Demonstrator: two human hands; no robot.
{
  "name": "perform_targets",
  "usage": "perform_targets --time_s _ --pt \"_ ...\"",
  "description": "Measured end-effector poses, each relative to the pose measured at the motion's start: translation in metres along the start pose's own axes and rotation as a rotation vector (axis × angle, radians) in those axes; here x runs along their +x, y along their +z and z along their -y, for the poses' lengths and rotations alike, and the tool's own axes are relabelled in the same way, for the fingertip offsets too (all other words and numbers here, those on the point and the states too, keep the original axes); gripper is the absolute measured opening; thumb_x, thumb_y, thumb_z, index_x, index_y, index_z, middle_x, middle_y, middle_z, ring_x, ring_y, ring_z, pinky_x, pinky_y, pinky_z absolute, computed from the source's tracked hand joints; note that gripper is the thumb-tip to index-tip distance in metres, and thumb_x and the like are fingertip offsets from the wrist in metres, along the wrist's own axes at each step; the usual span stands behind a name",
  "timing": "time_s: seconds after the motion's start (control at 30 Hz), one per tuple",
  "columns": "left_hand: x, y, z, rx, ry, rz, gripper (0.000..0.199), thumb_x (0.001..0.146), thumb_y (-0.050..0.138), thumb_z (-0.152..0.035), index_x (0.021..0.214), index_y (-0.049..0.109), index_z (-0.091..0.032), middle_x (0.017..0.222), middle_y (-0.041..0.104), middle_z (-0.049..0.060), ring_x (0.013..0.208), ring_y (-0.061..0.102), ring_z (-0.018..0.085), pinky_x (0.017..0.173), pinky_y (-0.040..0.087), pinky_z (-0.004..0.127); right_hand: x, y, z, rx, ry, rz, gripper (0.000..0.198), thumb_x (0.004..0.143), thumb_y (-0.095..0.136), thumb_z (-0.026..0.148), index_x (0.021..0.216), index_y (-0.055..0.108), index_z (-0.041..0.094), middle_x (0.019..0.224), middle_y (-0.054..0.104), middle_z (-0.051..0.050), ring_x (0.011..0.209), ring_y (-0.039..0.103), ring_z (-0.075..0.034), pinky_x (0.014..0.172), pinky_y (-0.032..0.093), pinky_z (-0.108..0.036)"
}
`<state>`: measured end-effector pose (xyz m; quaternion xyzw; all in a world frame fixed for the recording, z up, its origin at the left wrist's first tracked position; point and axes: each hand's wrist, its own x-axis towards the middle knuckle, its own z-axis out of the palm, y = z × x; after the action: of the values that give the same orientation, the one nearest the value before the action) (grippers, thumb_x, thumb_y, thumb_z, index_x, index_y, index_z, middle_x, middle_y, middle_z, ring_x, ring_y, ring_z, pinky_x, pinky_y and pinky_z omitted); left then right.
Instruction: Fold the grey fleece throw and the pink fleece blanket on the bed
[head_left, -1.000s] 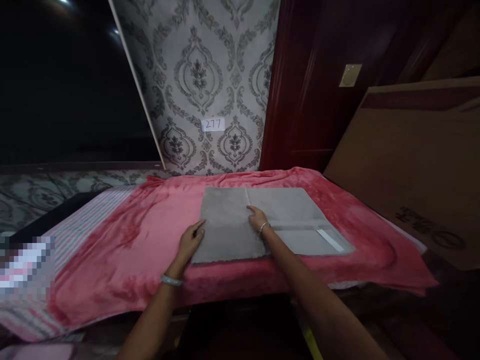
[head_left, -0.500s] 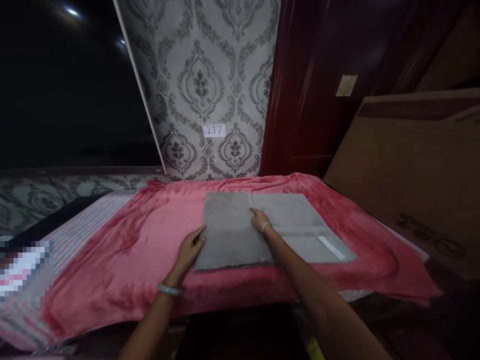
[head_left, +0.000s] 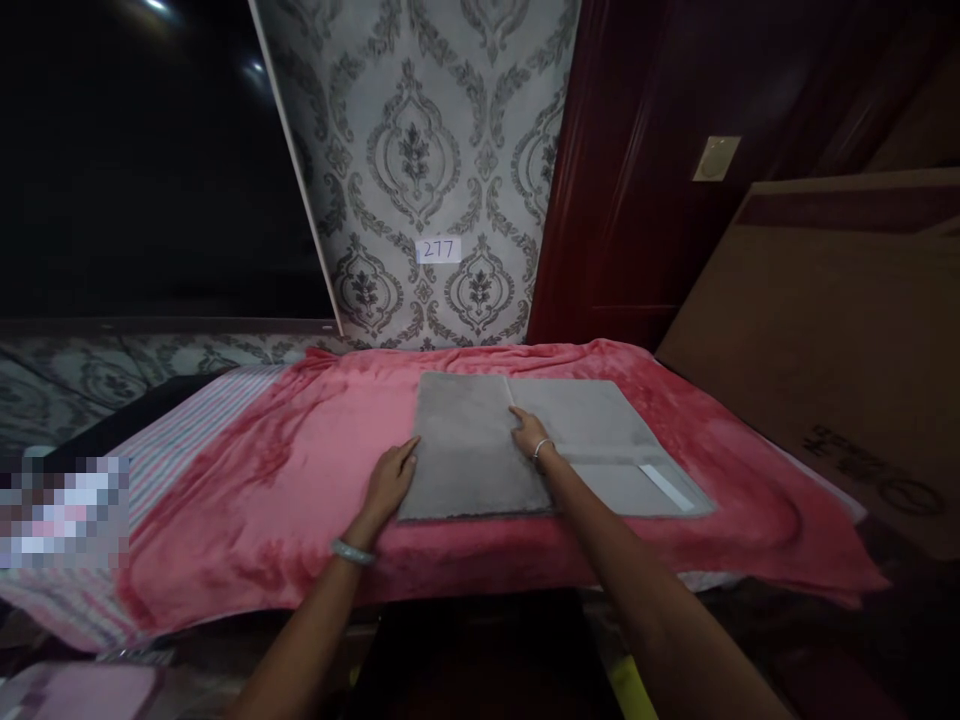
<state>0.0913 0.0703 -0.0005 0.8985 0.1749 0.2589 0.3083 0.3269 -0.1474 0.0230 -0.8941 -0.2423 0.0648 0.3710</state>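
Note:
A grey folded cloth (head_left: 480,455) lies flat on a pink fleece blanket (head_left: 270,480) that covers a table. Its left half is folded over and shows a plush side; its right half is smoother, with a white label strip (head_left: 667,487) near the front right corner. My left hand (head_left: 390,482) rests flat against the cloth's left edge, a bracelet on the wrist. My right hand (head_left: 531,432) presses down on the cloth along the fold line in the middle, fingers spread, holding nothing.
A striped sheet (head_left: 172,440) shows under the blanket at left. Patterned wallpaper with a paper tag reading 277 (head_left: 438,250) stands behind. A dark red door (head_left: 637,180) and a large cardboard sheet (head_left: 840,330) lean at right.
Both hands stay on the grey cloth; the view shifted slightly, and the hands barely moved along the cloth.

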Motion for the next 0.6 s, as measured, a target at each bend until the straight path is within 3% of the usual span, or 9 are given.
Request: perform_targets --time_s 0.23,0.4,0.6 --pt "-0.001 -0.002 -0.005 -0.028 -0.015 -0.006 0.046 0.091 0.051 -0.03 0.132 0.069 -0.02 0.111 0.075 0.011 0.107 0.067 0.027 0.102 0.051 0.045 -0.007 0.001 0.003 -0.02 0.01 -0.013 0.071 0.079 0.058 0.007 0.148 0.057 0.022 0.132 0.066 -0.01 0.122 0.063 -0.024 0.109 0.045 -0.029" --pt "0.009 -0.007 0.003 -0.28 -0.128 -0.007 0.055 0.087 0.056 -0.037 0.137 0.064 -0.016 0.128 0.072 0.012 0.12 0.066 0.027 0.105 0.052 0.042 0.005 -0.014 0.009 0.018 -0.007 0.026 0.07 0.077 0.061 0.006 0.145 0.059 0.019 0.13 0.07 -0.008 0.122 0.064 -0.022 0.105 0.047 -0.027" --pt "0.065 -0.013 0.002 -0.319 -0.417 -0.033 0.055 0.085 0.062 -0.033 0.137 0.063 -0.013 0.094 0.077 0.01 0.094 0.074 0.026 0.086 0.059 0.04 0.039 -0.024 0.02 0.056 0.017 0.009 0.059 0.085 0.058 0.011 0.143 0.061 0.019 0.123 0.074 -0.007 0.111 0.069 -0.02 0.1 0.052 -0.028"
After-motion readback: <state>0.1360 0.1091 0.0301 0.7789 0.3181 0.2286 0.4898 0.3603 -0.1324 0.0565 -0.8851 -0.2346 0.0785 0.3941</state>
